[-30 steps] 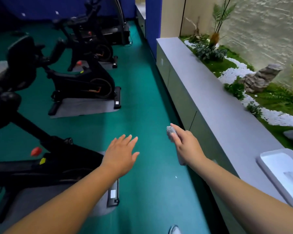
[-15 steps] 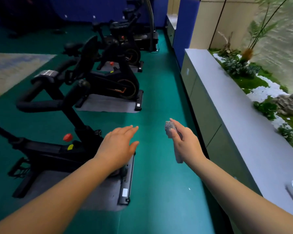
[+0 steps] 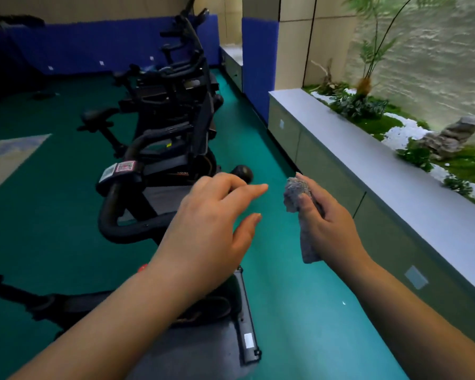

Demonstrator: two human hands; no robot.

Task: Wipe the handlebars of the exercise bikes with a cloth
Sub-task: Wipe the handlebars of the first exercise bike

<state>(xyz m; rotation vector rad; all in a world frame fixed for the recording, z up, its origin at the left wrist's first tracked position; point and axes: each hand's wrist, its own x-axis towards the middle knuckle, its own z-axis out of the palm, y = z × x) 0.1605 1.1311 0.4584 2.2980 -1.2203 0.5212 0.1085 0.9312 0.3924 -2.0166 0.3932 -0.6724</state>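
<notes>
A black exercise bike's curved handlebar (image 3: 113, 215) loops in front of me at centre left, with one rounded bar end (image 3: 242, 173) poking out past my fingers. My left hand (image 3: 211, 229) hovers over that bar end, fingers spread, holding nothing; whether it touches the bar is unclear. My right hand (image 3: 329, 223) is to the right of the bar, closed on a grey cloth (image 3: 296, 196) that hangs below my palm. More black bikes (image 3: 176, 86) stand in a row behind the near one.
A long grey ledge (image 3: 368, 149) with cabinet fronts runs along the right, backed by plants and rocks (image 3: 450, 135). The near bike's base foot (image 3: 247, 325) rests on a grey mat over green floor. A blue padded wall (image 3: 93, 48) closes the far end.
The view has lifted and come closer to the near bike. Its handlebar now sits right under my left hand. My right hand still holds the cloth, now beside the bar end.
</notes>
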